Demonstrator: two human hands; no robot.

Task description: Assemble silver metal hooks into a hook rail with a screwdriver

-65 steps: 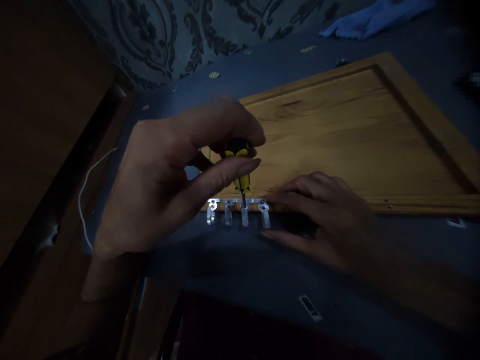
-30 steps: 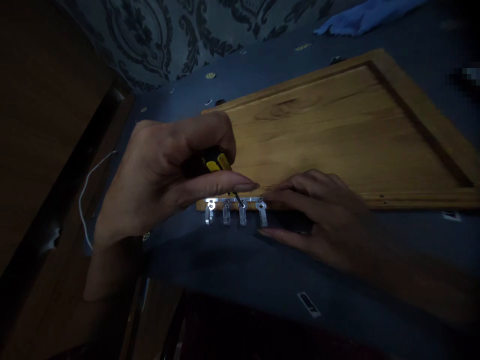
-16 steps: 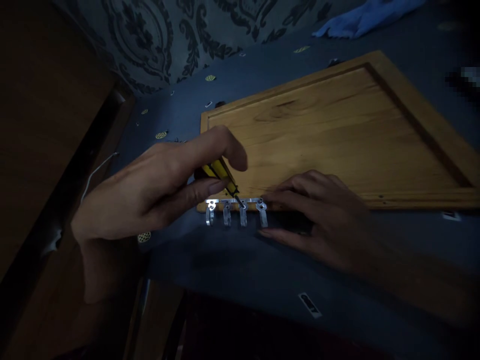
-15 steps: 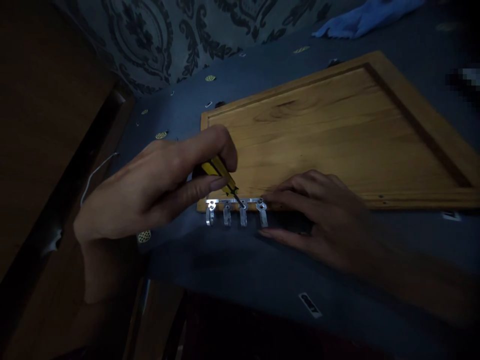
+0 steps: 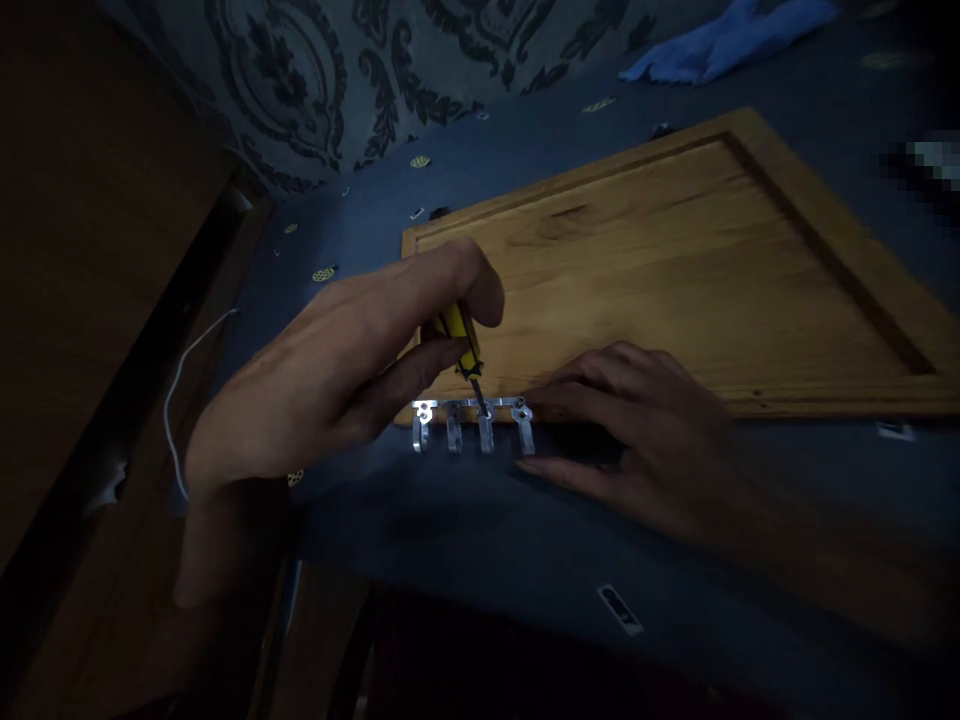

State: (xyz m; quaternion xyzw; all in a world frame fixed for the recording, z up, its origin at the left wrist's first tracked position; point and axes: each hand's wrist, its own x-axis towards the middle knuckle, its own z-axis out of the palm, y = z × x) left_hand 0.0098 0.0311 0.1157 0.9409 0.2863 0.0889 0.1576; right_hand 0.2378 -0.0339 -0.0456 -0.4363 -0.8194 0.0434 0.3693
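My left hand (image 5: 337,370) grips a small screwdriver (image 5: 461,345) with a yellow and black handle. Its tip rests on a shiny metal hook rail (image 5: 469,422) at the near left corner of a wooden panel (image 5: 675,260). The rail carries several hooks that hang over the panel's near edge. My right hand (image 5: 645,430) lies with its fingers flat on the panel's edge, the fingertips touching the right end of the rail.
The panel lies on a dark blue cloth (image 5: 525,540) dotted with small patterns. A white cord (image 5: 176,385) runs along the left side. A blue rag (image 5: 720,40) sits at the far right. Patterned grey fabric (image 5: 337,70) hangs behind.
My left hand has swung the screwdriver handle from a leftward lean to nearly upright while the tip stays on the rail. My right hand has not moved.
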